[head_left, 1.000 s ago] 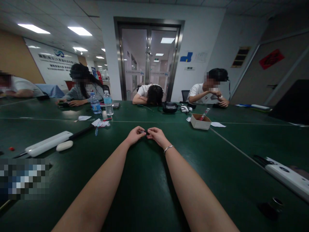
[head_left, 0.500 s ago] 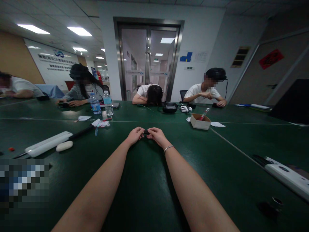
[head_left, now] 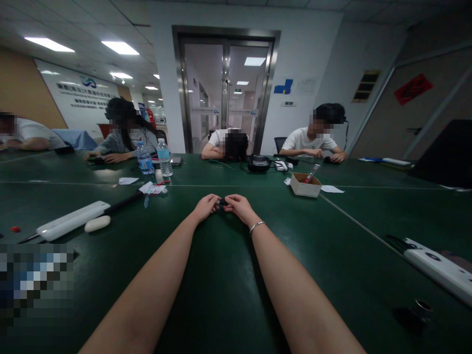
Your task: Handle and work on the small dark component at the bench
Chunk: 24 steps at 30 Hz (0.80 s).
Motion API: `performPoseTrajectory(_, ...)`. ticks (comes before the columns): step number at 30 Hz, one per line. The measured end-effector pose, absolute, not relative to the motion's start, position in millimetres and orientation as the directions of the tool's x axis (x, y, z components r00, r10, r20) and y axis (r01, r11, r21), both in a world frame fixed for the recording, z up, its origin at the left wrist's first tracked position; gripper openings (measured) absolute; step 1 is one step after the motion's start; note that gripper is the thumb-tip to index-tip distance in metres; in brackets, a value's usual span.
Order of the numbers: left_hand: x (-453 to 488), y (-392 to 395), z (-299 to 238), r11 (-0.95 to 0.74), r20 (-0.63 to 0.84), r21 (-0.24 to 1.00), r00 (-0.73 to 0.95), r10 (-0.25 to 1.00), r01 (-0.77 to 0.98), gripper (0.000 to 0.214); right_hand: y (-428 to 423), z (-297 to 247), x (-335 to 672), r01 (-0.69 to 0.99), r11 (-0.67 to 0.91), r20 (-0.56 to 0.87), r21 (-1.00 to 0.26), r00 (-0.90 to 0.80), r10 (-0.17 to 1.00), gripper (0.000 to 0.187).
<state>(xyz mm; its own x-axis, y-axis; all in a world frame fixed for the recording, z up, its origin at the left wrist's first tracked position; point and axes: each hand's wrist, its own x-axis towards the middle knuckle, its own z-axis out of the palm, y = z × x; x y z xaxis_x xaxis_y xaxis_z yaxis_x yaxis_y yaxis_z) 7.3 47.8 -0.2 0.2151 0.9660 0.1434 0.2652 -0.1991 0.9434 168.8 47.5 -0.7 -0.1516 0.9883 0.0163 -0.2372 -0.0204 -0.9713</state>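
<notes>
Both my arms reach forward over the dark green table (head_left: 221,275). My left hand (head_left: 207,207) is closed, its fingertips pinching the left end of a small black object (head_left: 221,201). From the other side my right hand (head_left: 238,206), with a silver bracelet at the wrist, pinches the same piece. Only a little of it shows between the fingertips, and it is too small for me to tell its kind. A lighter spot shows near its left end.
On the left lie a white power strip (head_left: 73,221), a white oval object (head_left: 98,223) and paper scraps (head_left: 151,188) near two water bottles (head_left: 164,160). A small box (head_left: 306,186) stands ahead right. Another power strip (head_left: 438,268) lies far right. Several people sit opposite.
My hands stay in nearly the same place, both still on the small black object. A lighter part of it now shows by my left fingertips. The person at right has lowered a hand.
</notes>
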Motion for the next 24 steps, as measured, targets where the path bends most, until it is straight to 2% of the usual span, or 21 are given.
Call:
performPoseTrajectory(4,7.9,45.4,1.7,-0.211,0.158,0.938,0.201,0.967,0.274,0.025,48.3,-1.5,168.6,-0.234,-0.020,0.018,-0.972,-0.160,0.987,0.007)
performPoseTrajectory(9,8.2,45.6,1.5,-0.196,0.141,0.938,0.204,0.969,0.285,0.033,48.1,-1.0,168.2,-0.250,-0.019,0.019,-0.968,-0.150,0.988,0.005)
performPoseTrajectory(13,8.4,45.1,2.6,-0.197,0.143,0.937,0.197,0.970,0.290,0.028,48.0,-0.9,168.5,-0.249,-0.021,0.017,-0.968,-0.152,0.988,0.005)
performPoseTrajectory(24,7.3,42.2,6.5,-0.200,0.130,0.933,0.238,0.963,0.300,0.036,46.9,0.1,168.8,-0.236,-0.027,0.012,-0.971,-0.159,0.987,0.005)
